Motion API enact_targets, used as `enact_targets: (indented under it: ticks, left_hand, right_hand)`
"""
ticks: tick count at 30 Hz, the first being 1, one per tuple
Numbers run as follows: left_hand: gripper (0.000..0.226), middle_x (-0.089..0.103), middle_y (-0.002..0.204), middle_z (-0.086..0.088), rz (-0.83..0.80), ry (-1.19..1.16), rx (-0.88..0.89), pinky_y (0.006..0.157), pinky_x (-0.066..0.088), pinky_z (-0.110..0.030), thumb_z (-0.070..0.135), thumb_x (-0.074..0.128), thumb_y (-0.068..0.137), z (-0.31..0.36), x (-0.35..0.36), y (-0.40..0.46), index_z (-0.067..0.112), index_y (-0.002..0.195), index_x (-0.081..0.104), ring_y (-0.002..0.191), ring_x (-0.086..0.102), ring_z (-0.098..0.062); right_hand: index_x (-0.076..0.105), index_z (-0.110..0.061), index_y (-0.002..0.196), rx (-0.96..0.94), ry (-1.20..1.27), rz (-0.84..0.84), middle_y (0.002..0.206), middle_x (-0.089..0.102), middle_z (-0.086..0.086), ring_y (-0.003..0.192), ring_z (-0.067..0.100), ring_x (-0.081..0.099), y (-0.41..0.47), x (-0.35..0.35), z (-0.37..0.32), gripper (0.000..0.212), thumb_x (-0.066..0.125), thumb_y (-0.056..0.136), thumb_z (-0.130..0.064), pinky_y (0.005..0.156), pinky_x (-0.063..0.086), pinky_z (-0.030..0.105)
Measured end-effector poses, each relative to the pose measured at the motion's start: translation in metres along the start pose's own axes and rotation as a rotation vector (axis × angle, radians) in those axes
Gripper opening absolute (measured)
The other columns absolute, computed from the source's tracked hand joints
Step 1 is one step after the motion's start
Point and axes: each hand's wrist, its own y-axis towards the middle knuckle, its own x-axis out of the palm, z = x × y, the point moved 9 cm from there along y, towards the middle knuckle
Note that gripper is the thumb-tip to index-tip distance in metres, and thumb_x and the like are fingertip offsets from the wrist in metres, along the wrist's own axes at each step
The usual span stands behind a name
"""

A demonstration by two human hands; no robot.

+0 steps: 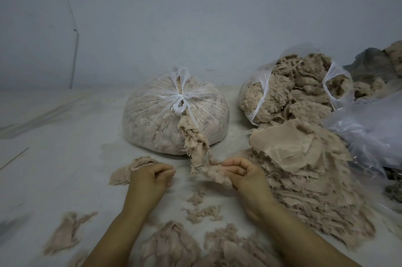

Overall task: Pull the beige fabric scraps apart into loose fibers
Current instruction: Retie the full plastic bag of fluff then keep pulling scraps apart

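Loose fibers point(171, 242) collect bottom center; right hand point(245, 176) pinches a scrap point(214, 172) for tearing, left hand point(150, 179) curled, seemingly empty.

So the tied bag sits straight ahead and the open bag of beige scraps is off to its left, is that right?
Not quite: the head view shows the open bag of beige scraps to the right of the tied bag, not the left. The tied bag does sit straight ahead.
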Motion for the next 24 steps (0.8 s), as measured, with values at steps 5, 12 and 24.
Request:
enact_targets:
  ticks: [5, 12, 24]
  left_hand:
    - [0.026, 0.073, 0.083, 0.008, -0.311, -0.343, -0.129, 0.067, 0.051, -0.015, 0.052, 0.063, 0.071, 0.017, 0.039, -0.016, 0.033, 0.085, 0.072, 0.078, 0.067, -0.003]
    - [0.012, 0.070, 0.067, -0.006, -0.274, -0.476, -0.189, 0.057, 0.053, -0.023, 0.011, 0.059, 0.090, 0.014, 0.043, -0.018, 0.016, 0.101, 0.062, 0.059, 0.065, -0.016]
    - [0.011, 0.057, 0.046, -0.001, 0.119, -0.406, -0.267, 0.037, 0.040, -0.019, 0.004, 0.062, 0.087, -0.027, -0.005, 0.006, 0.013, 0.082, 0.060, 0.039, 0.051, -0.011]
  right_hand:
    - [0.063, -0.007, 0.090, -0.122, -0.095, -0.111, 0.069, 0.071, 0.004, 0.068, 0.015, 0.069, -0.008, 0.016, -0.011, 0.031, 0.077, 0.068, 0.010, 0.066, 0.056, 0.023]
    - [0.063, -0.007, 0.089, -0.127, 0.018, -0.078, 0.067, 0.070, 0.004, 0.063, 0.014, 0.065, -0.005, 0.013, -0.005, 0.023, 0.073, 0.074, 0.007, 0.061, 0.053, 0.022]
    - [0.064, -0.011, 0.100, 0.069, -0.311, -0.278, 0.077, 0.066, 0.003, 0.066, 0.010, 0.061, -0.011, 0.030, 0.034, 0.026, 0.074, 0.078, -0.002, 0.062, 0.051, 0.021]
